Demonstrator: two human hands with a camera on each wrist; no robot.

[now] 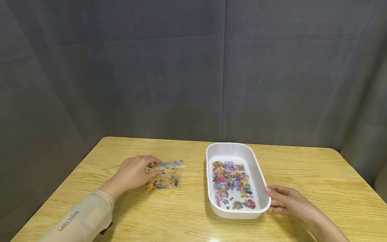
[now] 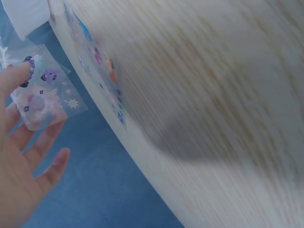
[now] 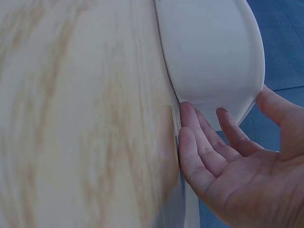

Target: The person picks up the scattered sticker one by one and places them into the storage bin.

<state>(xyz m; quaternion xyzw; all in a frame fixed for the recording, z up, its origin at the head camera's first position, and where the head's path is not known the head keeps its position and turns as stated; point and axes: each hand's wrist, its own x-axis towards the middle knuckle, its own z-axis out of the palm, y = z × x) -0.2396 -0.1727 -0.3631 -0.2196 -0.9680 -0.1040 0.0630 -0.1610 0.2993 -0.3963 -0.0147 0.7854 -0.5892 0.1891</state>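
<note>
My left hand pinches a clear sticker sheet between thumb and fingers at the left of the table. Cartoon figures in purple, pink and white show on this sheet in the left wrist view. Another transparent sticker sheet lies flat on the table just beyond it. To the right stands a white tray with rounded corners, and colourful sticker sheets lie inside on its bottom. My right hand holds the tray's near right corner, thumb on the rim and the other fingers against the outer wall below.
The light wooden table carries the tray and sheets. Behind it hangs a dark grey curtain, which also runs down the left side. A pale sleeve with lettering covers the left forearm.
</note>
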